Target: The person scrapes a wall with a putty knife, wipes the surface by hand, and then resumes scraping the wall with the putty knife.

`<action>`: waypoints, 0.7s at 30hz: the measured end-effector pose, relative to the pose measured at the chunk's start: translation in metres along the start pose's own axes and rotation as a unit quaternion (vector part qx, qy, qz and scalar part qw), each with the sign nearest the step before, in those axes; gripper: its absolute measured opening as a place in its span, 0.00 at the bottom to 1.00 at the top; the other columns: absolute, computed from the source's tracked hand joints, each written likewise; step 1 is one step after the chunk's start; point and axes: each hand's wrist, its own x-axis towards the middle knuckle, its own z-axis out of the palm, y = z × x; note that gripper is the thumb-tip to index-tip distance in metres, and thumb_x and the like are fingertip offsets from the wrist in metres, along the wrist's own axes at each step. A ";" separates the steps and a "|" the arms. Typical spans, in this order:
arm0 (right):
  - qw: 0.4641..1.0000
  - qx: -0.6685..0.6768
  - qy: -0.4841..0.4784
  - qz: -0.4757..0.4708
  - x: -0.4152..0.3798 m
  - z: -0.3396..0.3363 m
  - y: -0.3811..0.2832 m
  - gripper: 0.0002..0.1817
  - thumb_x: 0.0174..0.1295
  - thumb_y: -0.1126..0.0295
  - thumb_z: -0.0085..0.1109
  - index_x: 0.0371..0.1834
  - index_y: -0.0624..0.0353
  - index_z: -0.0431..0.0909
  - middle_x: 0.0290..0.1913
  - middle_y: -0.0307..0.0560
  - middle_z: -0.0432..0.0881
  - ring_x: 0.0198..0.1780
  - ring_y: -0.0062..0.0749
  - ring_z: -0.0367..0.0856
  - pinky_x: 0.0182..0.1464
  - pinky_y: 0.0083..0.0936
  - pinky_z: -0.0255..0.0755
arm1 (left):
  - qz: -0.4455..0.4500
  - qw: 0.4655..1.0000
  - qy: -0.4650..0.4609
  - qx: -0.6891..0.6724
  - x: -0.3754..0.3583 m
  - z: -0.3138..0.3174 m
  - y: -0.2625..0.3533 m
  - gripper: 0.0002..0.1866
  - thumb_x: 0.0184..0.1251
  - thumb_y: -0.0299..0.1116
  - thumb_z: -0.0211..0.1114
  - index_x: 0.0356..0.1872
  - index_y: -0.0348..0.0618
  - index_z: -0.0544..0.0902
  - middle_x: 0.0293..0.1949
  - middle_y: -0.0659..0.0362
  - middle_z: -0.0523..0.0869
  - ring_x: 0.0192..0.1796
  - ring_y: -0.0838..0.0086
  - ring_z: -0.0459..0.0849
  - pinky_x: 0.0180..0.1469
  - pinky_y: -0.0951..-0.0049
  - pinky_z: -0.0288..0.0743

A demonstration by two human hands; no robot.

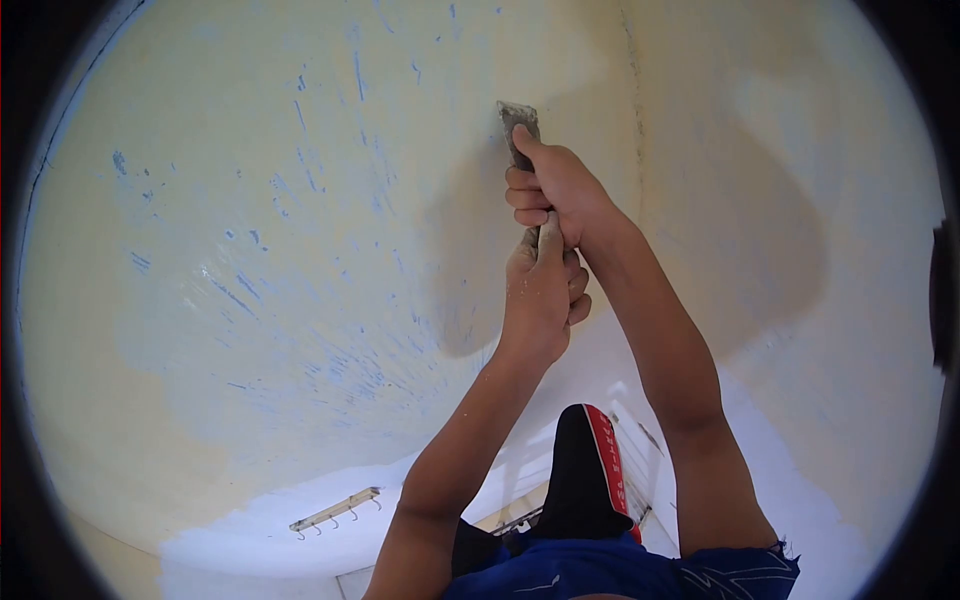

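A paint scraper (pixel 519 112) with a worn, crusted blade is held up against the pale yellow wall surface (pixel 300 110). My right hand (pixel 555 185) grips it just below the blade, thumb laid along the flat. Lower down, my left hand (pixel 545 290) is closed around the handle end, its index finger stretched up toward the right hand. Most of the handle is hidden by the fingers. Pale dust marks the left fingers. Blue scratches and flecks (pixel 350 375) show through the surface to the left of the hands.
A rail with several hooks (pixel 335 510) is fixed at the lower left, on a whiter painted area. A crack line (pixel 636 90) runs down right of the scraper. My leg in black trousers with a red stripe (pixel 605 460) shows below. A dark object (pixel 941 300) stands at the right edge.
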 end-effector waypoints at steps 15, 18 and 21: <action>1.000 -0.002 -0.008 0.000 0.012 0.002 -0.027 0.21 0.80 0.52 0.44 0.29 0.49 0.56 0.18 0.28 0.52 0.18 0.16 0.45 0.17 0.20 0.43 | 0.042 0.999 -0.021 -0.013 0.019 0.016 0.013 0.14 0.83 0.46 0.49 0.36 0.52 0.66 0.22 0.72 0.60 0.19 0.87 0.53 0.18 0.80 0.47; 1.000 -0.013 0.000 -0.008 0.008 0.003 -0.023 0.21 0.80 0.52 0.44 0.30 0.49 0.55 0.18 0.28 0.52 0.18 0.17 0.45 0.17 0.20 0.43 | 0.047 0.999 -0.007 -0.008 0.012 0.019 0.012 0.14 0.83 0.46 0.49 0.35 0.52 0.66 0.22 0.72 0.60 0.19 0.87 0.53 0.18 0.80 0.47; 1.000 -0.024 0.005 -0.005 0.003 0.004 -0.015 0.20 0.80 0.54 0.43 0.29 0.50 0.55 0.19 0.29 0.53 0.19 0.18 0.46 0.18 0.22 0.44 | 0.026 0.999 0.002 -0.019 0.003 0.012 0.001 0.14 0.83 0.46 0.49 0.35 0.51 0.66 0.22 0.72 0.60 0.19 0.87 0.54 0.18 0.80 0.47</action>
